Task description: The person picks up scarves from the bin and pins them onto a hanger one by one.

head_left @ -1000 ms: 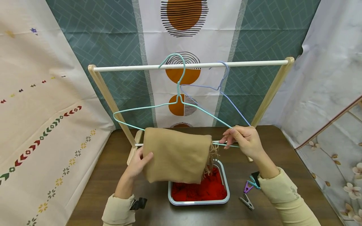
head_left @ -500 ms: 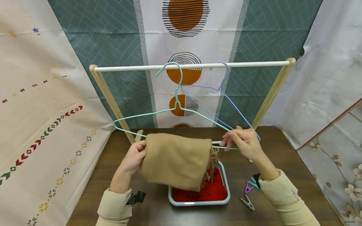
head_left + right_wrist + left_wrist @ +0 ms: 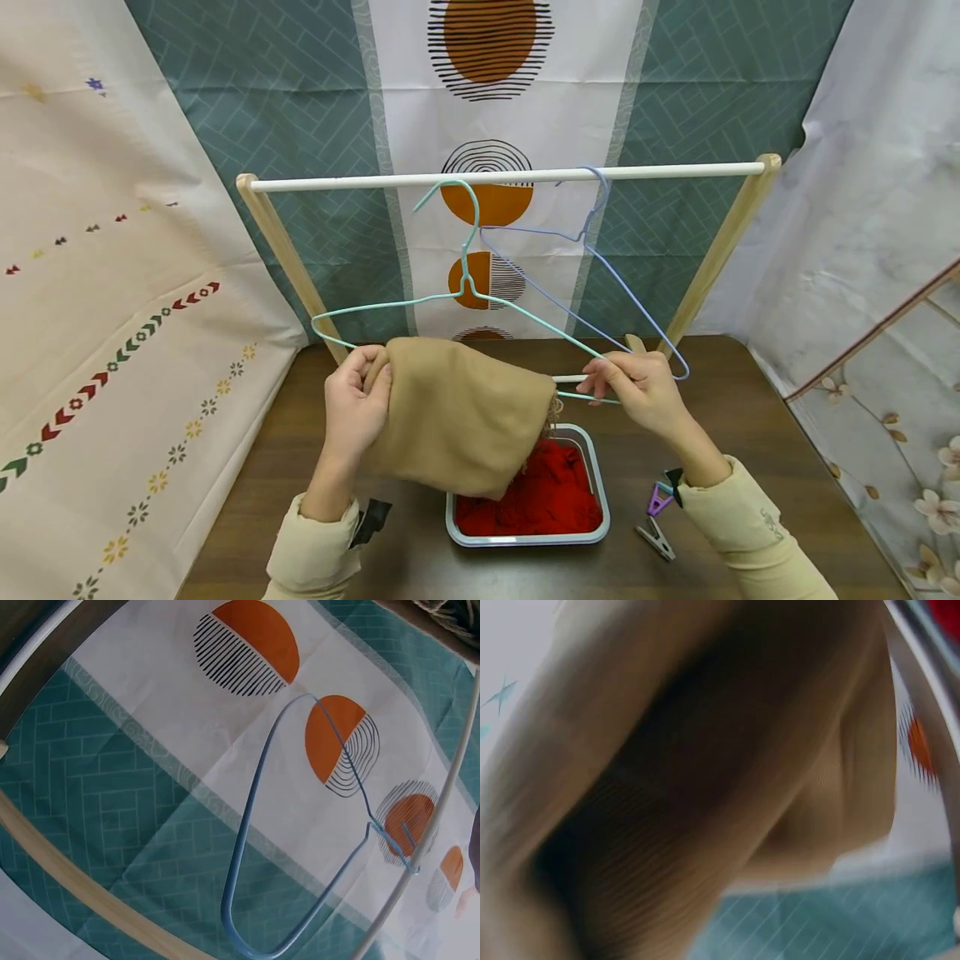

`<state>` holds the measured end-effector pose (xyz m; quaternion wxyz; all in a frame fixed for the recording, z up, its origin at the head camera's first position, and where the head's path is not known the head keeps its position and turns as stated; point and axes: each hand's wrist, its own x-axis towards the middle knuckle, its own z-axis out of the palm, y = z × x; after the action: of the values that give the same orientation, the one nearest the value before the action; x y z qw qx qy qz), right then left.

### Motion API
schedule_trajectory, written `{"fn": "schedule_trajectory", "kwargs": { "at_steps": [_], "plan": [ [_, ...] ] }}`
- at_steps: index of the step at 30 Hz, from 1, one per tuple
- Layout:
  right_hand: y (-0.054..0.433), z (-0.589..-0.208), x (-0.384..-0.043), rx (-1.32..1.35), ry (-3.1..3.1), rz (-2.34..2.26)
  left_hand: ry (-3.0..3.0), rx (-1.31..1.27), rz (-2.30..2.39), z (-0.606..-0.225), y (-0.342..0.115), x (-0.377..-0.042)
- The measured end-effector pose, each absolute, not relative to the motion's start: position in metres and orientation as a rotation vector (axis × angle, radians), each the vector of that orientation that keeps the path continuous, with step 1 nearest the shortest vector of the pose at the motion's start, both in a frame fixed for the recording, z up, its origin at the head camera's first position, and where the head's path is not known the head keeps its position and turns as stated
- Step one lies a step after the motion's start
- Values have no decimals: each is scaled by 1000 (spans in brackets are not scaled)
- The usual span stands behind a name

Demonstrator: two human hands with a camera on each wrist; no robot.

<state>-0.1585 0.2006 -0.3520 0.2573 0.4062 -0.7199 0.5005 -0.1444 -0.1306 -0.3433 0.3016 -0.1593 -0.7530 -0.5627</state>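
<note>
A tan fringed scarf (image 3: 465, 417) drapes over the lower bar of a mint-green wire hanger (image 3: 525, 313) in the head view. My left hand (image 3: 358, 400) pinches the scarf's upper left corner, bunching the cloth beside the hanger's left end. With its thumb and fingers, my right hand (image 3: 637, 385) grips the hanger's right corner. The hanger's hook overlaps the white rod of the rack. Brown fringe shows at the scarf's right edge. Blurred tan cloth (image 3: 802, 802) fills much of the left wrist view.
A wooden-legged rack carries a white rod (image 3: 315, 184). From it hangs a blue-violet hanger (image 3: 633, 292), also in the right wrist view. Below, a grey basket (image 3: 525, 540) contains red cloth. A grey clothespin (image 3: 656, 538) and a purple clothespin (image 3: 660, 500) lie at right.
The mint hanger has come down, its hook dropping relative to the rod. My left hand has gone from the scarf's left side up to its top corner, pulling cloth up. My right hand shifted slightly left.
</note>
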Motion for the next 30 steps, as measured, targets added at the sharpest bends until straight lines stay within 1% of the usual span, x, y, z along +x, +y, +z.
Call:
{"fn": "schedule_trajectory", "kwargs": {
  "at_steps": [1, 3, 5, 8, 10, 13, 16, 22, 26, 30],
  "plan": [
    [200, -352, -159, 1086, -1943, 1357, -2022, -426, -1403, -343, -131, -145],
    [201, -352, -159, 1064, -1914, 1363, -2024, -457, -1394, -342, -134, -144],
    [202, -351, -159, 1055, -1878, 1413, -1981, -482, -1623, -339, -136, -142],
    [203, -348, -159, 1059, -1821, 1496, -1843, -462, -2112, -335, -139, -140],
    [204, -346, -158, 1072, -1786, 1540, -1860, -504, -2221, -335, -142, -142],
    [204, -343, -156, 1086, -1770, 1546, -1936, -615, -2255, -338, -147, -145],
    [202, -342, -154, 1110, -1782, 1512, -1993, -648, -2270, -341, -148, -150],
    [199, -345, -151, 1137, -1860, 1401, -2024, -609, -2205, -345, -137, -158],
    [198, -355, -152, 1131, -1942, 1358, -2009, -643, -2025, -345, -127, -159],
    [195, -367, -153, 1162, -1995, 1331, -2081, -806, -1727, -339, -120, -158]
  ]
}}
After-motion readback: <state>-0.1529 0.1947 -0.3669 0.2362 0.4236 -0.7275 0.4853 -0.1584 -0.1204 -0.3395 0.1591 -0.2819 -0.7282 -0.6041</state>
